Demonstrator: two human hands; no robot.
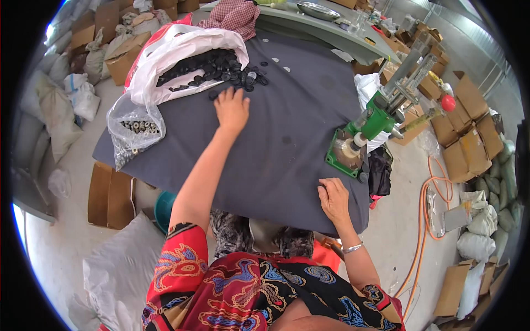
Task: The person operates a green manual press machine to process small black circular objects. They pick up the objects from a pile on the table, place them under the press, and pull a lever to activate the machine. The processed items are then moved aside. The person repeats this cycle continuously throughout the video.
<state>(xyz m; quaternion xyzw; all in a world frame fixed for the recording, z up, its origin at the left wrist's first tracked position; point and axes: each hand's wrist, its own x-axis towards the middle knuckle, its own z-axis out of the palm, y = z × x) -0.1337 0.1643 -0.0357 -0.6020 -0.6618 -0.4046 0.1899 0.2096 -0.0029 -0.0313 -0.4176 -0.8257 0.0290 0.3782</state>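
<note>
My left hand [232, 111] reaches across the dark grey cloth, fingers spread at the near edge of a heap of black round discs [223, 65]. A single black disc [213, 95] lies beside its fingertips; no disc shows in its grasp. The heap spills out of a white plastic sack [190, 45] lying on its side. Near the right table edge, my right hand [334, 202] rests on the cloth with fingers loosely bent and nothing visible in them. Just beyond it stands a green hand press [375, 118] with a red ball knob [448, 103] on its lever.
A clear bag of small metal parts [138, 129] sits at the table's left edge. Behind, a grey-green table [298, 25] holds a metal tray [318, 11]. Cardboard boxes [469, 146] and sacks surround the table. An orange hose [422, 220] lies on the floor at right.
</note>
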